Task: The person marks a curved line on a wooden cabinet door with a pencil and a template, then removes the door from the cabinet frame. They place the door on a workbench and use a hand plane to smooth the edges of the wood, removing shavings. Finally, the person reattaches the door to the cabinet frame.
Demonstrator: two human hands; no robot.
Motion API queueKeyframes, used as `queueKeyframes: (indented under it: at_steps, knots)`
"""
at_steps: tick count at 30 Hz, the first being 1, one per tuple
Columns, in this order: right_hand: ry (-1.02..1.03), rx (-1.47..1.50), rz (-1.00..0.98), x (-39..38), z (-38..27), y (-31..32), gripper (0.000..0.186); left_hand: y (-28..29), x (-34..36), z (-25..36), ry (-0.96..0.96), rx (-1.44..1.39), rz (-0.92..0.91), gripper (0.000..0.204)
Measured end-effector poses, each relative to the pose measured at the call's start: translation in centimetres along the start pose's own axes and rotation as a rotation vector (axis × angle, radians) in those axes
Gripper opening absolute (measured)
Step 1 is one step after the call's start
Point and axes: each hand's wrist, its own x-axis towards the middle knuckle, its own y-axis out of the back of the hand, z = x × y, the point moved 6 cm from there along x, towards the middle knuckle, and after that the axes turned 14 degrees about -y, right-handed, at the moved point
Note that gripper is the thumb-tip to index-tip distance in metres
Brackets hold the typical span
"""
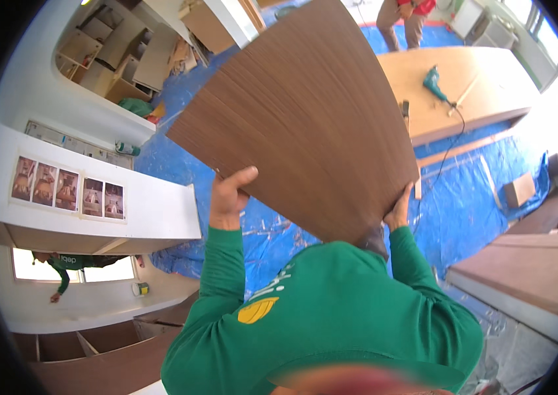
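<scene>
While one panel [305,118] is slanting above the sheet [450,217], our two hands are working apart, the left hand [229,196] clamping its near left edge, thumb on top, the right hand [398,210] holding its near right corner. We are judging it stiff, moderately heavy, perhaps slippery, with corners likely to chip; we are favouring grips on opposite edges, nearer mid-length. We are counting one drill [431,82] lying on one table [496,76] far right and five photos [45,185] hanging left.
</scene>
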Motion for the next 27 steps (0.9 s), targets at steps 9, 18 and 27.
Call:
queueKeyframes:
  at_steps: [9,18,27]
  knots:
    - [-0.088,0.099,0.103,1.7,1.4,2.6,0.103,-4.6,-2.1,1.1,-0.004,0.043,-0.122,0.067]
    - [-0.106,0.126,0.129,0.0,1.4,3.9,0.107,-4.7,0.0,-1.2,0.016,-0.006,-0.152,0.070]
    - [0.001,0.152,0.046,-1.2,0.5,2.9,0.098,-3.4,1.8,-4.2,0.024,-0.100,-0.045,0.063]
